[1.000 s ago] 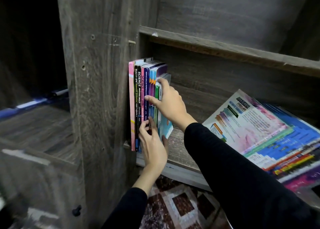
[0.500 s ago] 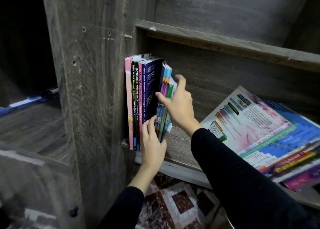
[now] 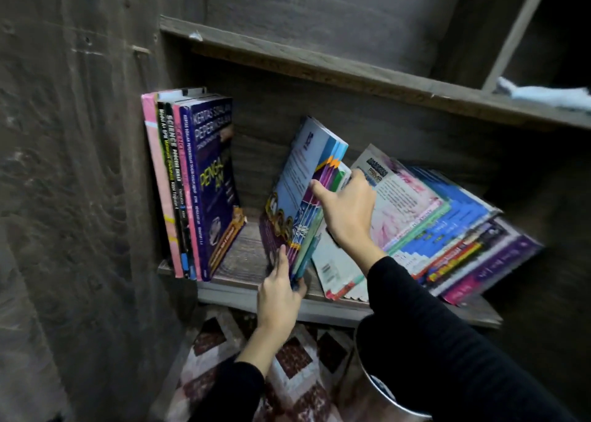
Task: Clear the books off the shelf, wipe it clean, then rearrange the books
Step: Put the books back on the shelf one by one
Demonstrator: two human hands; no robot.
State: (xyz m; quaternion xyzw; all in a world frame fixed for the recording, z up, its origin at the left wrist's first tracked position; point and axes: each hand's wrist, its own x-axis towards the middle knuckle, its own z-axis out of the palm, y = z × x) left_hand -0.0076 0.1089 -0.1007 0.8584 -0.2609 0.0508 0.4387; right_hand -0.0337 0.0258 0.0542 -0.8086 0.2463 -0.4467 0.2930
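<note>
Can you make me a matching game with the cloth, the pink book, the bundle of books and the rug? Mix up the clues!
Things:
1. cloth
2. bundle of books
3. pink book
4. rug

Clues:
A. tilted, gripped by the left hand and the right hand
B. lying on the upper shelf, far right
C. dark red and pale squares, lowest down
D. standing upright, farthest left

Pairs: 1-B, 2-A, 3-D, 4-C
</note>
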